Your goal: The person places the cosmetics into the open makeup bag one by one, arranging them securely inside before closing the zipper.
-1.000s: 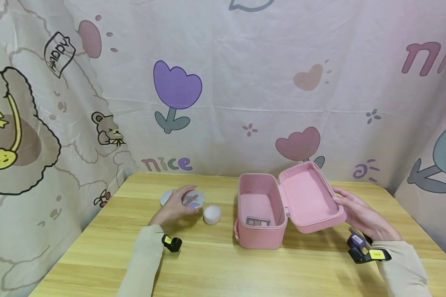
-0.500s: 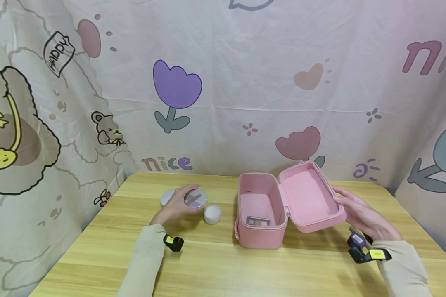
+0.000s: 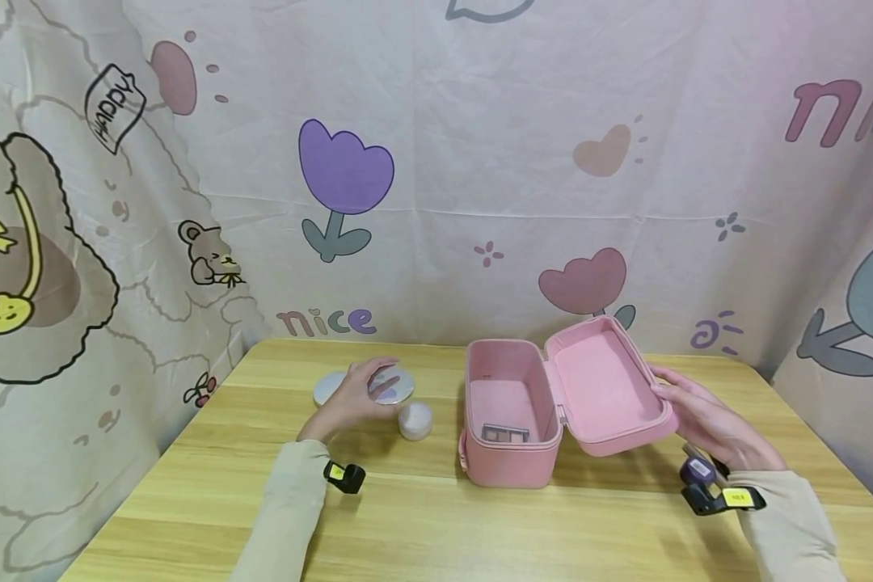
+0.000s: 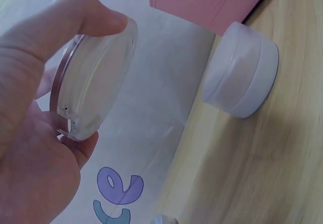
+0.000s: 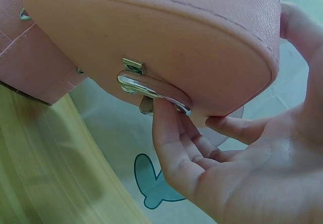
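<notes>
Standing between left grip (image 3: 355, 394) (pinching compact (image 4: 98, 82)) and case (image 3: 511, 469): jar (image 3: 415, 421) | right grip (image 3: 713, 420): holding lid (image 3: 607, 384)

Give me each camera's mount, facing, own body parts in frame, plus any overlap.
Head: on the person's head, facing forward and down at the table and open pink case; left hand, right hand and sleeves show.
Left wrist: on that wrist, facing the held round compact and a white jar; left thumb, fingers and palm show.
Right wrist: on that wrist, facing the lid's outside; right thumb, fingers and palm show.
Overlap: head and left wrist share compact and jar; all three catch the case.
</notes>
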